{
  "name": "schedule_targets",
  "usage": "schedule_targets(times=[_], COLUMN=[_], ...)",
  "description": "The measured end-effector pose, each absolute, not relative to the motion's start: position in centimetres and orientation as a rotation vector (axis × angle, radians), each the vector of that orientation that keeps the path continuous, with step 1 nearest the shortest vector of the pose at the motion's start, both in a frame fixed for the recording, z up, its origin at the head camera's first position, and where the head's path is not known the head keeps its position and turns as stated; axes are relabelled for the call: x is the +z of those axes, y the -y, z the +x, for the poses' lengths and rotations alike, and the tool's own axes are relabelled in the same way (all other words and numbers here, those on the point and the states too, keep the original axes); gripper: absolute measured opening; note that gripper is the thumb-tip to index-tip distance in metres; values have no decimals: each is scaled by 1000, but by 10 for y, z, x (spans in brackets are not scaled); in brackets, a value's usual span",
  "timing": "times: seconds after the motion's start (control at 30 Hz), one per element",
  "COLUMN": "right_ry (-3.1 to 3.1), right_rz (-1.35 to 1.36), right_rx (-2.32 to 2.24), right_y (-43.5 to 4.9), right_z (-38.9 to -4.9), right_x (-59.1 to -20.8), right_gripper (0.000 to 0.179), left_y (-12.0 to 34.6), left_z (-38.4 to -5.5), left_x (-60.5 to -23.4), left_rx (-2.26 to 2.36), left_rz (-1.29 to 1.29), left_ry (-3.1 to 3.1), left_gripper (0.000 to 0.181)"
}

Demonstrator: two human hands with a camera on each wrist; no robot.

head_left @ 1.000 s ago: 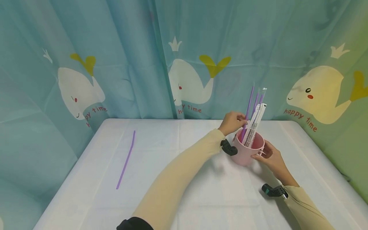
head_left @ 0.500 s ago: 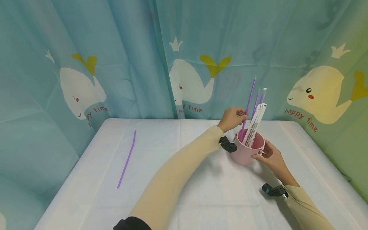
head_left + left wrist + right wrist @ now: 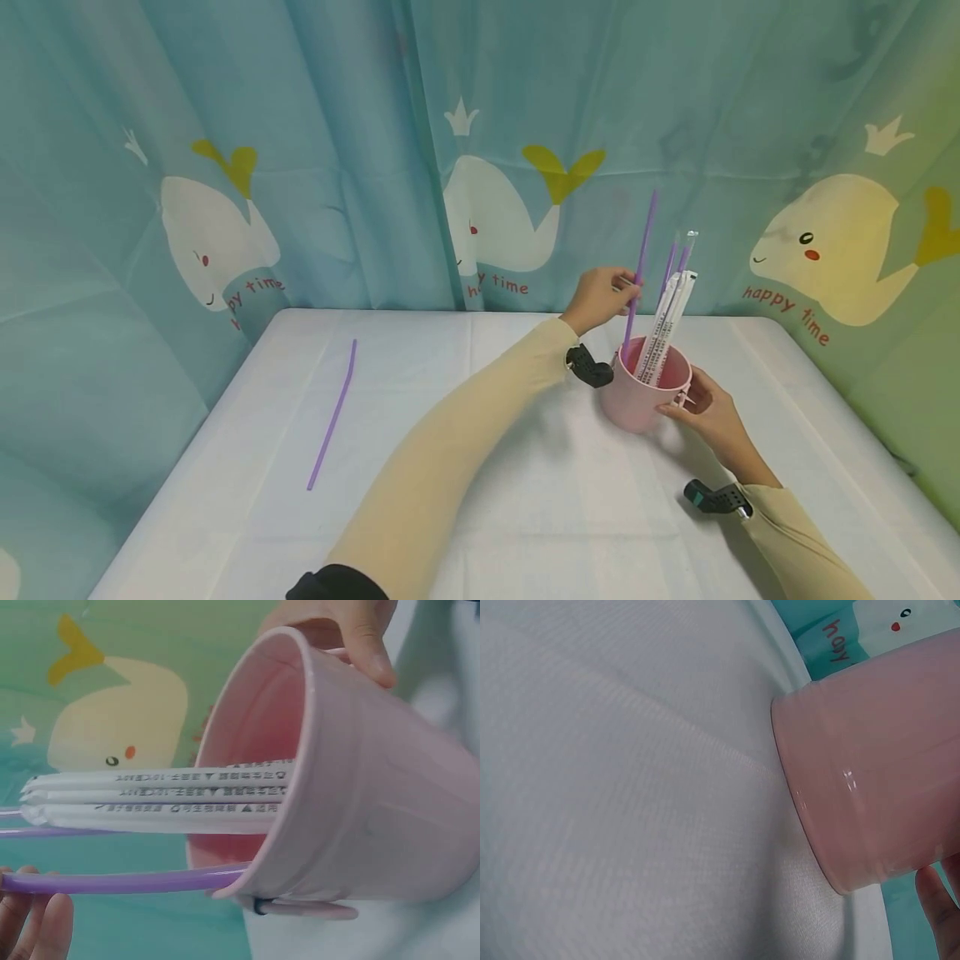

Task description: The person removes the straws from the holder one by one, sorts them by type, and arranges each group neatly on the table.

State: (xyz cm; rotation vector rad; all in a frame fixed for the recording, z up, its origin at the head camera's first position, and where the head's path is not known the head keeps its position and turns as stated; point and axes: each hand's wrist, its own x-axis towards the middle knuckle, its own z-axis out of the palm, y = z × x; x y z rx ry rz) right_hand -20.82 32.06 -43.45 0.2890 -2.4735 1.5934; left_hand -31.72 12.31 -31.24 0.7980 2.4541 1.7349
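My left hand (image 3: pixel 602 298) pinches a purple drinking straw (image 3: pixel 643 242) above a pink bucket (image 3: pixel 633 406). The straw stands nearly upright, its lower end inside the rim. In the left wrist view the fingers (image 3: pixel 30 919) hold it at mid-length, and its lower part (image 3: pixel 165 881) crosses the rim. Several paper-wrapped straws (image 3: pixel 161 799) lean together in the bucket, with purple straws in clear wrap (image 3: pixel 686 250) behind them. My right hand (image 3: pixel 712 417) grips the bucket's right side by its small handle. In the right wrist view the bucket's base (image 3: pixel 810 802) rests on the cloth.
Another purple straw (image 3: pixel 332 417) lies on the left part of the white-covered table (image 3: pixel 247 517). Behind the table hangs a blue-green curtain (image 3: pixel 345 200) with whale prints. Black cameras sit at both wrists.
My left hand has risen and shifted a little left, drawing the purple straw higher out of the bucket. The right hand and bucket have stayed in place.
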Motion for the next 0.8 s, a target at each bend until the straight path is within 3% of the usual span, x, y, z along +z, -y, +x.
schedule_targets(times=[0.8], right_ry=[2508], right_rz=[265], right_rx=[1568], right_y=[-321], right_z=[-207], right_x=[-435], right_gripper=[71], left_y=[-104], left_z=[-330], left_x=[-290], left_rx=[1966], left_rz=[780], left_ry=[-2412], left_gripper=[18])
